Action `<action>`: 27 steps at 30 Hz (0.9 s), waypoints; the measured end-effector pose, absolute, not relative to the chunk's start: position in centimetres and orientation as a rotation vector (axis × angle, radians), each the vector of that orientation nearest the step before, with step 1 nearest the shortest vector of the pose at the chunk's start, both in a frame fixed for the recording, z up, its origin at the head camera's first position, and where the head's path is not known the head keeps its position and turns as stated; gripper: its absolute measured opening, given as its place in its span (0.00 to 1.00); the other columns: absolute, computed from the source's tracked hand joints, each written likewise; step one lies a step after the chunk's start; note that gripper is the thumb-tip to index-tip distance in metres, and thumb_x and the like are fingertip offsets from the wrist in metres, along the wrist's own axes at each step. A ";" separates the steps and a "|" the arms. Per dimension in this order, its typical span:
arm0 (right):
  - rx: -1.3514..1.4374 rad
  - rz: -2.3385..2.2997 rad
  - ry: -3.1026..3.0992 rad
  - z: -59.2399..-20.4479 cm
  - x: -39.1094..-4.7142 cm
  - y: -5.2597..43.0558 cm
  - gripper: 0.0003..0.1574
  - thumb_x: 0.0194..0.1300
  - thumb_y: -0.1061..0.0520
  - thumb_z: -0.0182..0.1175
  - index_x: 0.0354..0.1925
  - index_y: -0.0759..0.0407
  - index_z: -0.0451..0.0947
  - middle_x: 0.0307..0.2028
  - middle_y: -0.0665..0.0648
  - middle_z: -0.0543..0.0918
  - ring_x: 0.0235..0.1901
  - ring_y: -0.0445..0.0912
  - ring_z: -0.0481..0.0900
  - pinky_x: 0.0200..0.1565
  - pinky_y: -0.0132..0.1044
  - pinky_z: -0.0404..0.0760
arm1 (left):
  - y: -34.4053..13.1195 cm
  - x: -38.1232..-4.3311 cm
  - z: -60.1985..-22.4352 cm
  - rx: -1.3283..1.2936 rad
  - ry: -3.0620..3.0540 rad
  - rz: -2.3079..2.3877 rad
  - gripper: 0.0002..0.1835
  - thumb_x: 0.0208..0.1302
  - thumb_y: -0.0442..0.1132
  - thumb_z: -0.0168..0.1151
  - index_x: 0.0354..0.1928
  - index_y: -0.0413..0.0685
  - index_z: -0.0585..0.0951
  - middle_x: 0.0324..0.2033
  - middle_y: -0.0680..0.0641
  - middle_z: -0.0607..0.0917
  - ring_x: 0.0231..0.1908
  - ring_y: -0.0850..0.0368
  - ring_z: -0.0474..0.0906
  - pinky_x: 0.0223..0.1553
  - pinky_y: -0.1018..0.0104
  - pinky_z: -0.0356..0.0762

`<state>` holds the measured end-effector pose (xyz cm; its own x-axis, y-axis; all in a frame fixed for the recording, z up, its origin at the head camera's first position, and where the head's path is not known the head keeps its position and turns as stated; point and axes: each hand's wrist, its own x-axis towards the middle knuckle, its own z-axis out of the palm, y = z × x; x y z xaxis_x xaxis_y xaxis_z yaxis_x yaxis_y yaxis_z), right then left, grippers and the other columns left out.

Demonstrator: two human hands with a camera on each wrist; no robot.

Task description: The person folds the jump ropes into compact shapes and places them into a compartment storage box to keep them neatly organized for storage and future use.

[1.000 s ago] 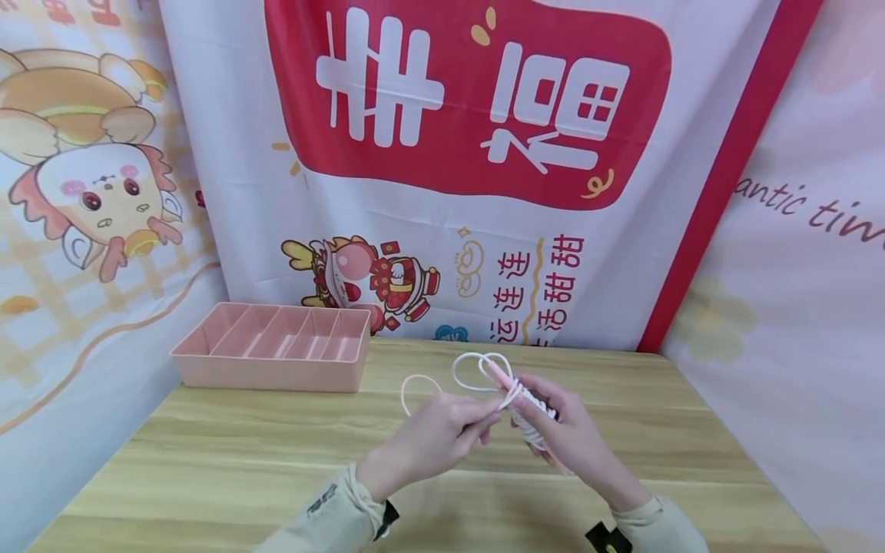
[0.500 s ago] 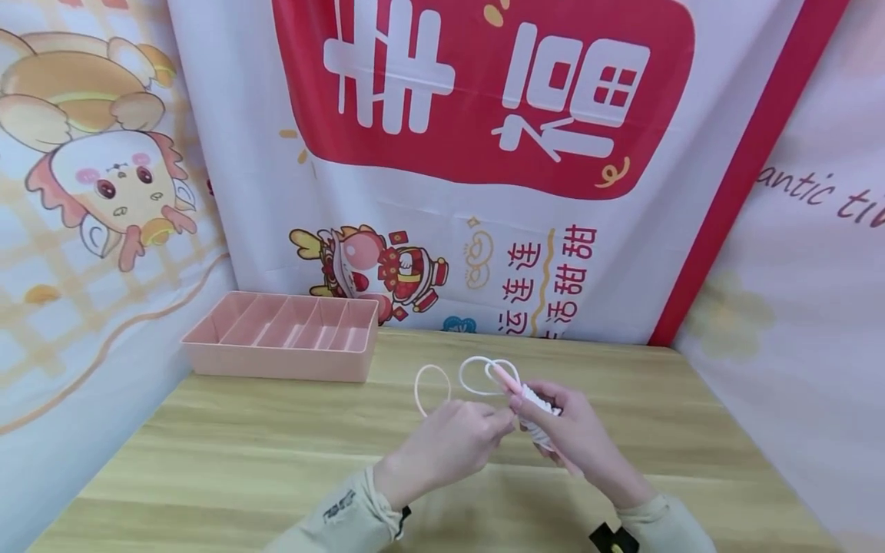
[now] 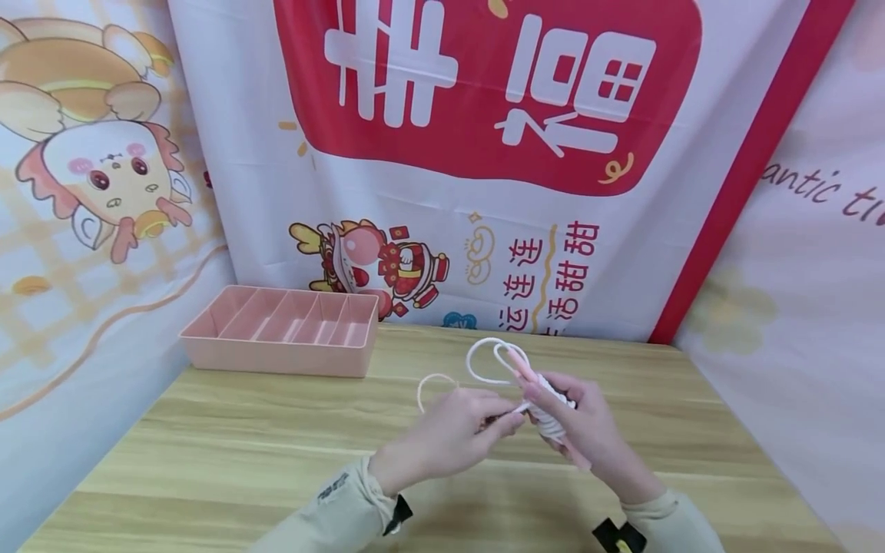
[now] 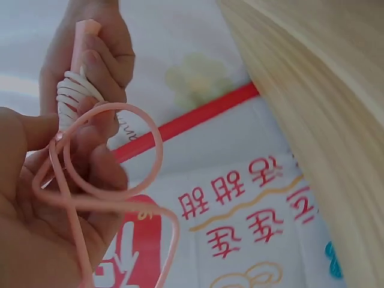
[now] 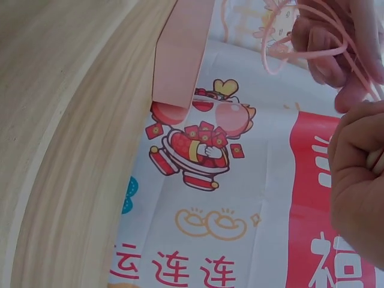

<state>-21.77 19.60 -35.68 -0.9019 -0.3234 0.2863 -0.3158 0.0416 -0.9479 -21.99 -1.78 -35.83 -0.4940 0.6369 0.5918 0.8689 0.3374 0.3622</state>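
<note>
My right hand [image 3: 591, 418] grips a pink jump-rope handle [image 3: 523, 367], tilted, with its lower end showing below the fingers. Pale cord [image 3: 551, 428] is wound in several turns around the handle's middle, and the left wrist view shows these turns [image 4: 73, 90] up close. Just left of it, my left hand [image 3: 445, 434] pinches a strand of the cord between thumb and fingers, right by the winding. Loose cord loops [image 4: 158, 144] hang over the left palm in the left wrist view. One more white loop [image 3: 470, 357] stands out beyond the handle's upper end.
A pink tray with compartments [image 3: 276, 359] stands at the back left of the wooden table [image 3: 276, 438]. Behind the table hangs a printed white and red cloth [image 3: 415, 180]. Patterned walls close in both sides.
A strand that crossed near the handle's upper part now runs from the winding to my left fingers. The wound handle has shifted slightly right in view, still in my right hand.
</note>
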 end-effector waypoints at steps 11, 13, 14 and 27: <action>-1.032 -1.917 2.021 -35.4 -21.7 20.0 0.21 0.79 0.63 0.43 0.64 0.69 0.68 0.30 0.63 0.80 0.20 0.46 0.74 0.14 0.38 0.72 | -2.1 -21.8 -35.4 -1.260 -2.317 -1.429 0.07 0.66 0.42 0.67 0.42 0.51 0.89 0.27 0.65 0.83 0.31 0.68 0.76 0.34 0.71 0.75; -1.017 -1.911 2.013 -35.4 -21.7 19.9 0.20 0.79 0.62 0.43 0.63 0.70 0.67 0.30 0.63 0.80 0.20 0.47 0.74 0.14 0.38 0.72 | -2.2 -21.8 -35.5 -1.307 -2.293 -1.368 0.08 0.66 0.40 0.66 0.44 0.49 0.89 0.26 0.63 0.82 0.29 0.68 0.74 0.32 0.72 0.74; -1.002 -1.910 2.021 -35.4 -21.6 19.8 0.20 0.79 0.62 0.43 0.63 0.70 0.68 0.30 0.63 0.80 0.20 0.46 0.74 0.14 0.38 0.72 | -2.2 -21.9 -35.6 -1.335 -2.277 -1.324 0.08 0.67 0.39 0.66 0.44 0.48 0.89 0.25 0.63 0.81 0.29 0.68 0.74 0.33 0.72 0.74; -0.899 -1.763 1.985 -35.6 -21.7 20.1 0.18 0.79 0.54 0.46 0.49 0.70 0.71 0.24 0.64 0.76 0.15 0.44 0.70 0.13 0.31 0.66 | -2.4 -22.4 -35.6 -1.560 -2.263 -1.051 0.06 0.67 0.37 0.64 0.39 0.47 0.89 0.25 0.62 0.80 0.36 0.71 0.74 0.46 0.75 0.71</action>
